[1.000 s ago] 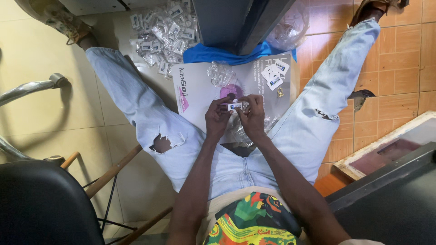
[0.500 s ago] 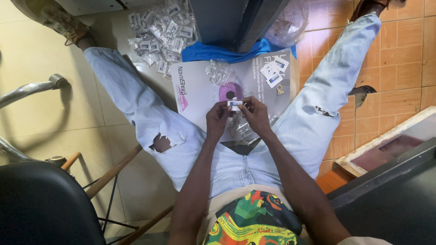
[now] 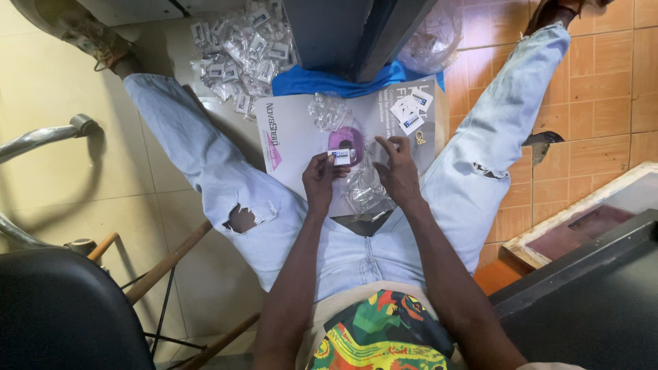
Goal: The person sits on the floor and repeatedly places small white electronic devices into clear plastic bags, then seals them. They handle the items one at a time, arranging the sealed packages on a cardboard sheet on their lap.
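I sit with my legs spread in pale torn jeans, a grey cardboard sheet (image 3: 301,130) lying between them. My left hand (image 3: 321,179) pinches a small white labelled item (image 3: 340,156) over the sheet. My right hand (image 3: 396,171) hovers just right of it, fingers spread, holding nothing, above a crumpled clear plastic bag (image 3: 364,193). A purple roll of tape (image 3: 347,140) rests on the sheet just beyond the item. Several small white labels (image 3: 410,111) lie at the sheet's far right, and a small clear packet (image 3: 326,109) lies near its top.
A heap of small clear-bagged items (image 3: 241,49) lies on the floor at the far left. A blue cloth (image 3: 329,81) sits under a dark upright panel (image 3: 356,31). A black chair (image 3: 62,312) and wooden sticks (image 3: 168,260) are at my left; a dark table edge (image 3: 589,281) at my right.
My right hand has let go of the small white item and moved slightly right with fingers spread. My left hand now holds the item alone.
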